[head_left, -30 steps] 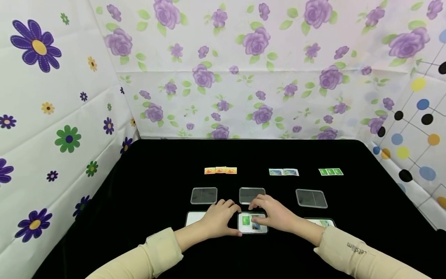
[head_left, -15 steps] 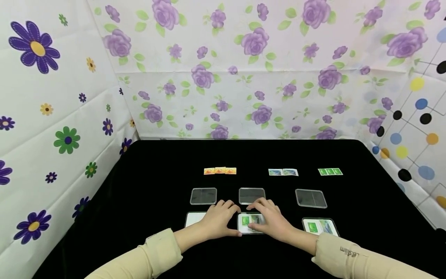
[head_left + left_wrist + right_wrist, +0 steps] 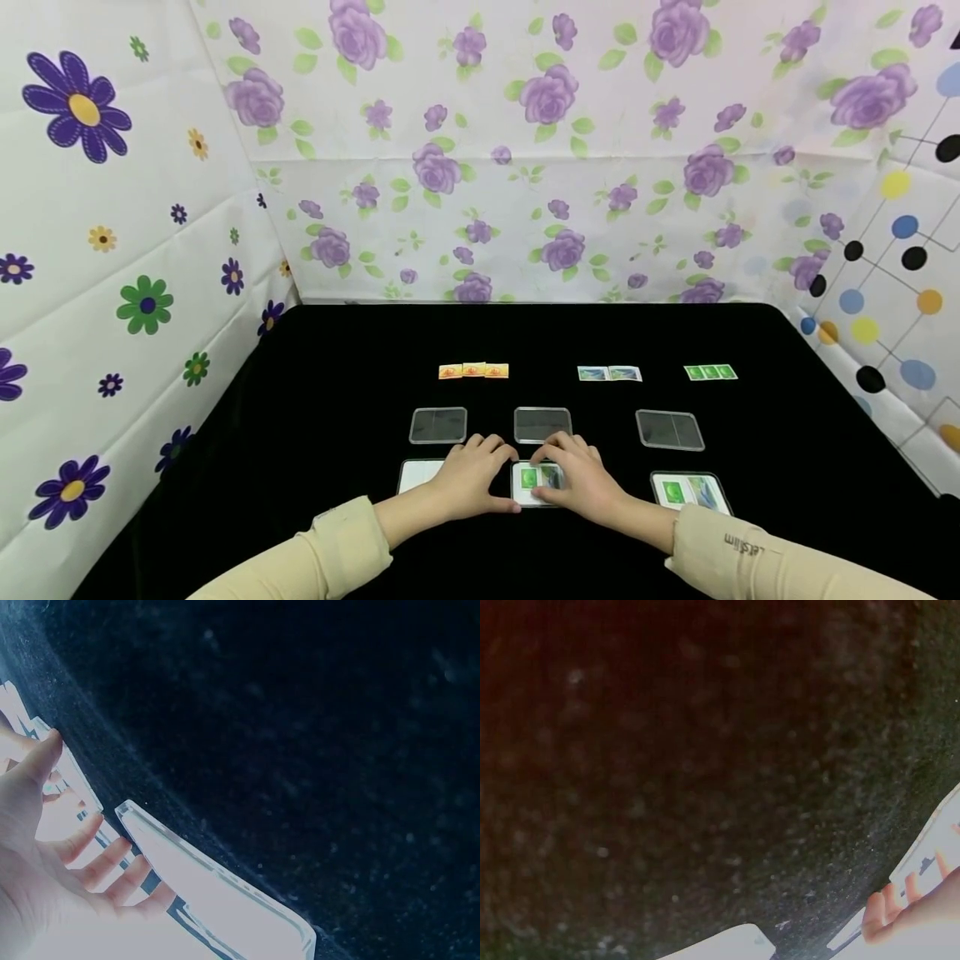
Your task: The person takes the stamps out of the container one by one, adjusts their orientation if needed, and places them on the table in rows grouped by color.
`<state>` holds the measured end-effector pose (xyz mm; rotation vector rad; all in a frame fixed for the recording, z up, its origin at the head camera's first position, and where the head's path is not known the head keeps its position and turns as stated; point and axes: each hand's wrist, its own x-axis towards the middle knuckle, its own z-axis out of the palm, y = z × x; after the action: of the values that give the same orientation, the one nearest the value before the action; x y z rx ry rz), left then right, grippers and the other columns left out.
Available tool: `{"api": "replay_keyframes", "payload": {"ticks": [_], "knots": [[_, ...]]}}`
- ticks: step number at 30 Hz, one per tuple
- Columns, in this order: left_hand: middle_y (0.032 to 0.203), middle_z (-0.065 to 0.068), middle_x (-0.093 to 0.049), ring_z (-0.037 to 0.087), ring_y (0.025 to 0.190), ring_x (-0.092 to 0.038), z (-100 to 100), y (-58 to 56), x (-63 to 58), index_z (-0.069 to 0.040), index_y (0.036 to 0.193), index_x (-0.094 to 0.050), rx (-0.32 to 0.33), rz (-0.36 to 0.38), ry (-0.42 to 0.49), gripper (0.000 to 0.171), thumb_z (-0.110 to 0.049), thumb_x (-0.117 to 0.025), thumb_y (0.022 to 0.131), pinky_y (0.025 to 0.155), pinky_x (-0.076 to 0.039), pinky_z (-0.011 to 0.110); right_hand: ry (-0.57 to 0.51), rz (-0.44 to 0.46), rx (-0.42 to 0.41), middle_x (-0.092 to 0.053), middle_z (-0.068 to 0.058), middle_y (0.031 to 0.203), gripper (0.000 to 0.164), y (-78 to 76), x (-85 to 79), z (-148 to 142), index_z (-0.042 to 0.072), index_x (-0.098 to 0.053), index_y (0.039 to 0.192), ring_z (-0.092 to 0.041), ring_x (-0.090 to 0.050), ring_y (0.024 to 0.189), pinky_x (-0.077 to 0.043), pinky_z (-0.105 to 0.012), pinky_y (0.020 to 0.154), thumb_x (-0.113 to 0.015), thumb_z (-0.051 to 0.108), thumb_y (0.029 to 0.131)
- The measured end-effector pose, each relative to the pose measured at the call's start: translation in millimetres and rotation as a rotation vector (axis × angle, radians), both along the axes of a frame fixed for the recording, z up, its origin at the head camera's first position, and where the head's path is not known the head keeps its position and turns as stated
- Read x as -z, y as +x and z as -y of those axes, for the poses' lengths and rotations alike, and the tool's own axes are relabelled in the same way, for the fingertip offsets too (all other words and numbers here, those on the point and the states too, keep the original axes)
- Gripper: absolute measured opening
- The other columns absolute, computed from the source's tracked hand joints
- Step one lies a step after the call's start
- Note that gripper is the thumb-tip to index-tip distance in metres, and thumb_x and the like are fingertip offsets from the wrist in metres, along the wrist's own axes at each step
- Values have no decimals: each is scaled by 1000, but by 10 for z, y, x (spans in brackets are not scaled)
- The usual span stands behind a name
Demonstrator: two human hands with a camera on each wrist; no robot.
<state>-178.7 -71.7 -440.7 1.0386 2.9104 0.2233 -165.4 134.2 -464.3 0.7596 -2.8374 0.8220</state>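
Observation:
In the head view a shallow case [image 3: 519,492] with a clear rim and white insert lies at the near middle of the table. On the insert are a green stamp [image 3: 528,478] and a blue picture stamp [image 3: 552,475], partly covered. My left hand [image 3: 471,477] holds the case's left side, thumb at the lower corner and index at the upper. My right hand [image 3: 588,483] arches over its right side. Its thumb rests below the green stamp and its index near the top edge; whether it pinches anything is unclear. Both wrist views are overexposed around the hands.
A white-lined case [image 3: 418,473] lies left, partly behind the left hand; another case [image 3: 690,490] with green and blue stamps lies right. Clear lids [image 3: 438,425], [image 3: 542,425], [image 3: 670,430] form a row behind. Farther back are orange stamps [image 3: 473,371], blue stamps [image 3: 609,373] and green stamps [image 3: 710,372].
My right hand has shifted slightly left and down over the case, its thumb moving from the blue stamp to below the green one. The right-hand case shows more. My left hand keeps its place.

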Motion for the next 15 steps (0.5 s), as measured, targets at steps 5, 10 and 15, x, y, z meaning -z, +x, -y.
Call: {"api": "replay_keyframes", "payload": {"ticks": [5, 10, 15], "knots": [[121, 1, -57, 21, 105, -55, 9, -3, 26, -17, 122, -56, -7, -1, 0, 65, -57, -71, 73, 84, -51, 48, 2, -5, 2, -57, -3, 109, 31, -2, -3, 16, 16, -64, 99, -18, -48, 96, -38, -40, 80, -78, 26, 74], [121, 1, -58, 20, 105, -55, 11, -6, 34, -17, 123, -56, -8, -1, -2, 65, -57, -72, 73, 84, -51, 47, 7, -9, 15, -58, -3, 108, 28, 0, -18, 40, 16, -64, 98, -19, -49, 97, -39, -42, 82, -78, 25, 75], [120, 0, -58, 20, 106, -54, -1, -12, 19, -18, 122, -57, -8, 7, -7, 65, -57, -72, 73, 84, -51, 47, 6, -22, 27, -58, -2, 105, 25, -3, -33, 54, 16, -64, 95, -20, -51, 98, -41, -45, 83, -78, 24, 75]]}}
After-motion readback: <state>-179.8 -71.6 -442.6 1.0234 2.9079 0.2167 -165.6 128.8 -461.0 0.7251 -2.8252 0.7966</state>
